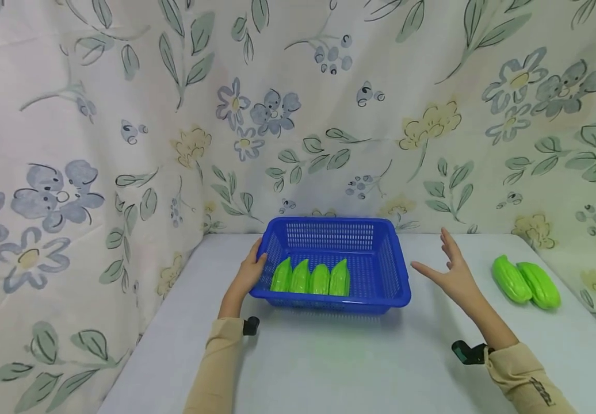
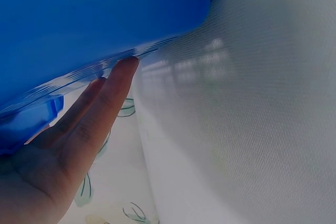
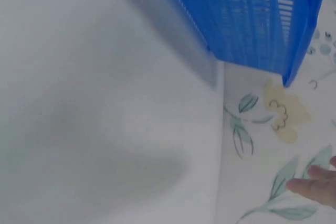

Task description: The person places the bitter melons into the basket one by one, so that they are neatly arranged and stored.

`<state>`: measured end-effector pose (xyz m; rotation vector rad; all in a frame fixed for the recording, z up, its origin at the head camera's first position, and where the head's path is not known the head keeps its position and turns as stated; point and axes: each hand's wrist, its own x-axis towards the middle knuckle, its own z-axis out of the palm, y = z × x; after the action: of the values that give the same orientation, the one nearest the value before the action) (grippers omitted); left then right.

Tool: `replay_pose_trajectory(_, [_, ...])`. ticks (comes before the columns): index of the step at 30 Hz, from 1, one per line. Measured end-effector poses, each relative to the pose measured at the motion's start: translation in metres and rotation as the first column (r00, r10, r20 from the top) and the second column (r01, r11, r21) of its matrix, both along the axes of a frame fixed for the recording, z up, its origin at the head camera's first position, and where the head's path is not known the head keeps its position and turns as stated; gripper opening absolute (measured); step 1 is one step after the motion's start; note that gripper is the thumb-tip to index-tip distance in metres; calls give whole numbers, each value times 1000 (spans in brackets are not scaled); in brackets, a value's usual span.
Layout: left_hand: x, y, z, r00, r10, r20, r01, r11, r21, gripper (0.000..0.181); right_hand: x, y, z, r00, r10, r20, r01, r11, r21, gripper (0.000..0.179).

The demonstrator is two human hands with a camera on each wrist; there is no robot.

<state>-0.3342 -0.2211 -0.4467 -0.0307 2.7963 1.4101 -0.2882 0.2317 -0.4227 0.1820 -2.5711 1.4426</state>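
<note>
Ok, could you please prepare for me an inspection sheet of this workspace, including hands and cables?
Surface: white table.
Job's things: blue basket with four green pieces in a row along its near side, toward its left; two similar green pieces lie on the table, at the right.
Clutter: nothing seen.
Left hand: holds the basket's left side.
Right hand: fingers spread, apart from the basket.
Cables: nothing seen.
Surroundings: floral cloth behind and at the sides.
</note>
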Motion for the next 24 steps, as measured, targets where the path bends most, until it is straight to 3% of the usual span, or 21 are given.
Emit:
replay_pose_trajectory(11, [2, 1, -3, 1000, 9, -12, -9, 1000, 9, 58, 1, 31, -8, 999, -38, -22, 38, 999, 19, 106])
replay_pose_trajectory(24, [2, 2, -2, 1000, 10, -8, -10, 1000, 7, 58, -4, 65, -10, 998, -54, 8, 54, 998, 31, 104])
